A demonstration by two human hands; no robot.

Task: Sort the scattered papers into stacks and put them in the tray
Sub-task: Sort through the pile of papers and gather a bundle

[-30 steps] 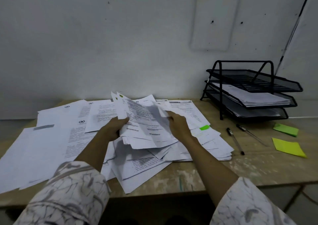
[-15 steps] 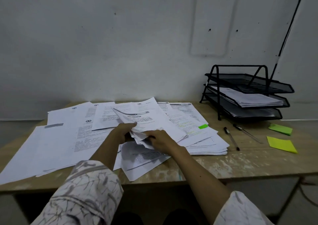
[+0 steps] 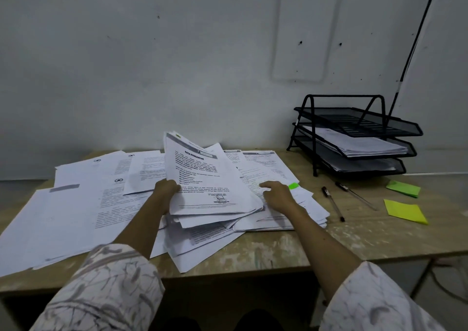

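My left hand (image 3: 166,191) grips a bundle of papers (image 3: 207,181) at its left edge, thumb on top, fingers curled under. The bundle tilts up w/ its far end raised, centre of the frame; top sheet is printed, w/ a bold heading. My right hand (image 3: 277,195) lies just right of the bundle, fingers loosely bent, resting on a flat stack (image 3: 301,209) in the right-centre; can't tell if it pinches a sheet or only touches. Hands are apart, bundle between them.

More loose sheets (image 3: 83,199) spread over the left half of the table (image 3: 379,234), overlapping, some sticking past the near edge. A small green tab (image 3: 293,185) sits on the flat stack, just past my right fingers.

Tray (image 3: 354,138) is black wire mesh w/ 3 tiers, upper right of the frame, well apart from both hands. Top tier looks bare mesh; middle tier holds a neat white stack; bottom tier holds paper too, thinner, partly in shadow.

Btwn tray & stack lie 2 pens (image 3: 333,206), side by side. Right of them, 2 green sticky-note pads (image 3: 405,210), near the frame's right edge.
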